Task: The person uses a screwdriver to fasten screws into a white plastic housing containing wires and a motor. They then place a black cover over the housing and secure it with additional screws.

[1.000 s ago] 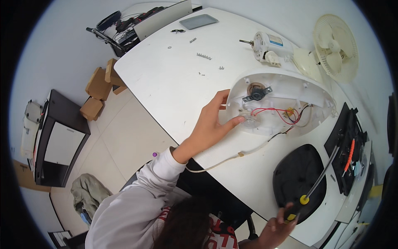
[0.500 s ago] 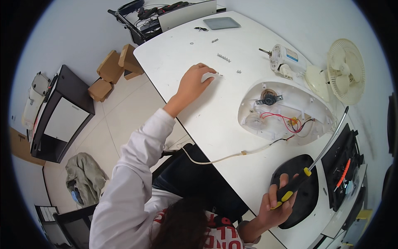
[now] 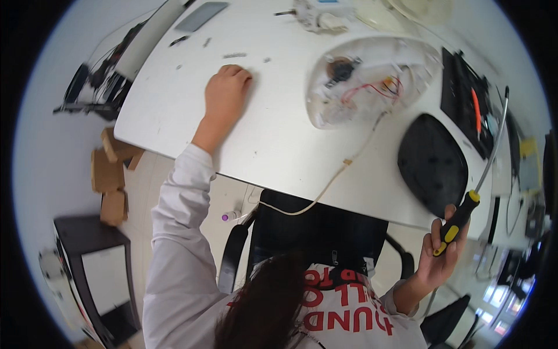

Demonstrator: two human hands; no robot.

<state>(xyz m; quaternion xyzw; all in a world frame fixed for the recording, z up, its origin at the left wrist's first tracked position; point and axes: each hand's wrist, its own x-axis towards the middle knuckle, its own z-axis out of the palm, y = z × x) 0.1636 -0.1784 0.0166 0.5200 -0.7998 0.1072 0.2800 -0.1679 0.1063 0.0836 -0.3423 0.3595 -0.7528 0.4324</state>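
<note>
My left hand [image 3: 225,93] lies flat on the big white table [image 3: 279,134], fingers curled down near some tiny grey screws [image 3: 235,56]. I cannot tell if it holds anything. My right hand [image 3: 442,250] is closed around the black and yellow handle of a long screwdriver [image 3: 474,195], off the table's near edge. The screwdriver's thin metal rod points up beside the black oval plastic cover [image 3: 433,163]. The white open fan base with red wires [image 3: 369,78] sits farther back.

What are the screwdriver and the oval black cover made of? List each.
Screwdriver: bright, thin shaft looks like metal; black-and-yellow handle probably plastic or rubber. Black cover: matte, smoothly moulded, likely plastic.
</note>
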